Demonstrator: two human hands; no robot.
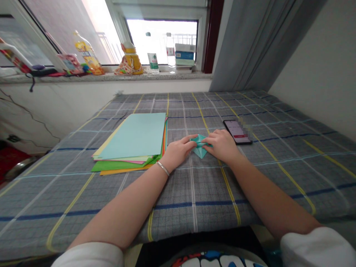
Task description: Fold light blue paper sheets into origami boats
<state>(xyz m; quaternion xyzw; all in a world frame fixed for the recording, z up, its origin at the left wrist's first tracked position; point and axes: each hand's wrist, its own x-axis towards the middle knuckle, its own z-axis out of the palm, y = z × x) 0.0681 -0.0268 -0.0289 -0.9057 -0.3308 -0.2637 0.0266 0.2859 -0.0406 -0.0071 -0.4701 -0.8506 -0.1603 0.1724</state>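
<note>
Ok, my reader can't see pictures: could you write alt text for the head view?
The left hand and right hand hold a small folded teal paper on a checked cloth. Coloured sheets lie stacked to the left, a phone just beyond the right hand; bottles stand on a windowsill behind.

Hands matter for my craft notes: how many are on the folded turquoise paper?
2: left hand on the left side of the turquoise paper, right hand on its right; no others show.
</note>
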